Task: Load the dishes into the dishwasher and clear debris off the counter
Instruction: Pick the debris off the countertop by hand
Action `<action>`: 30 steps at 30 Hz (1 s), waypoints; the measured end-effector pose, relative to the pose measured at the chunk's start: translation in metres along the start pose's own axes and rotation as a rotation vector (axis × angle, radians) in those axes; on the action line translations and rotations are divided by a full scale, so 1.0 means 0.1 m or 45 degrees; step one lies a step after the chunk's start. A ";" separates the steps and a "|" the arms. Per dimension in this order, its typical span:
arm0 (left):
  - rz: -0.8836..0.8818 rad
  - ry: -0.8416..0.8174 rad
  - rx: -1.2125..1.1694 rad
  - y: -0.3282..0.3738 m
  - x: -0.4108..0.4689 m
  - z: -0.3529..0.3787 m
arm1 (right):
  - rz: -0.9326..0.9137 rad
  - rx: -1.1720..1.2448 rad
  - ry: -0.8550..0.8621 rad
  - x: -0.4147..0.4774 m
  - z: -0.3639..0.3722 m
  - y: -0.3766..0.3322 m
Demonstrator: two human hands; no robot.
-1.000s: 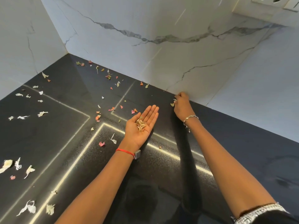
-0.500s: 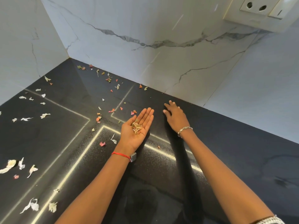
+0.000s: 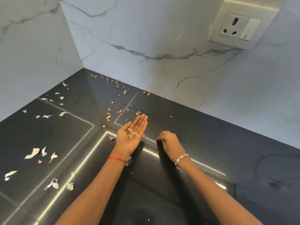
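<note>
My left hand (image 3: 129, 140) is held palm up over the black counter (image 3: 219, 143), fingers straight, with a small pile of dry debris (image 3: 131, 133) lying on the palm. My right hand (image 3: 171, 142) is just to its right, low over the counter, knuckles up and fingers curled down toward the surface. It is blurred and its fingertips are hidden. Pink and green scraps (image 3: 108, 117) lie beyond my left hand toward the corner. Larger white scraps (image 3: 34, 152) lie at the left. No dishes or dishwasher are in view.
White marble walls meet in a corner (image 3: 82, 67) behind the counter. A wall socket with a switch (image 3: 238, 26) sits at the upper right. One tiny pink scrap (image 3: 171, 116) lies near the back wall.
My right hand drew back from the foot of the back wall toward me and curled its fingers down by my left hand. The left palm stayed up with its pile. The view tilted upward.
</note>
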State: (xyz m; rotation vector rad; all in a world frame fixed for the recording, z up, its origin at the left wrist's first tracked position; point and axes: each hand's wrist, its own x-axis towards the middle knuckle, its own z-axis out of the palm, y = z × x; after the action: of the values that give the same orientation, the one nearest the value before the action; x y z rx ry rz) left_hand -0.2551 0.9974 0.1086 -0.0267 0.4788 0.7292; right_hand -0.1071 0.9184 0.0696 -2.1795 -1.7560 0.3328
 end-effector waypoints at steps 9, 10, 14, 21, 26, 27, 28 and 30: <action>0.061 0.047 0.005 -0.02 -0.37 -0.15 | -0.089 -0.147 0.080 -0.48 0.04 -0.37; 0.061 0.054 0.009 -0.04 -0.38 -0.16 | -0.084 -0.213 0.101 -0.47 0.01 -0.40; 0.068 0.106 0.035 -0.11 -0.41 -0.20 | -0.013 -0.113 0.137 -0.32 0.02 -0.38; 0.078 0.155 0.053 -0.16 -0.30 -0.21 | 0.170 0.843 0.444 -0.19 -0.47 -0.83; -0.001 0.150 0.058 -0.19 -0.16 -0.19 | -0.047 0.529 0.229 -0.21 -0.34 -1.01; -0.008 0.136 0.055 -0.18 -0.13 -0.19 | -0.034 0.496 0.205 -0.18 -0.32 -1.00; -0.002 0.128 0.054 -0.18 -0.11 -0.20 | -0.032 0.489 0.221 -0.16 -0.32 -0.98; 0.016 0.129 0.054 -0.18 -0.06 -0.19 | -0.039 0.554 0.327 -0.09 -0.33 -0.93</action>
State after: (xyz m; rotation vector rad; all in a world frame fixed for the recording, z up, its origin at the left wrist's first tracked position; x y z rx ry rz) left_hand -0.2553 0.9767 0.0921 -0.0208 0.5918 0.7324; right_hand -0.1803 0.9242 0.1363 -1.7960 -1.4202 0.3689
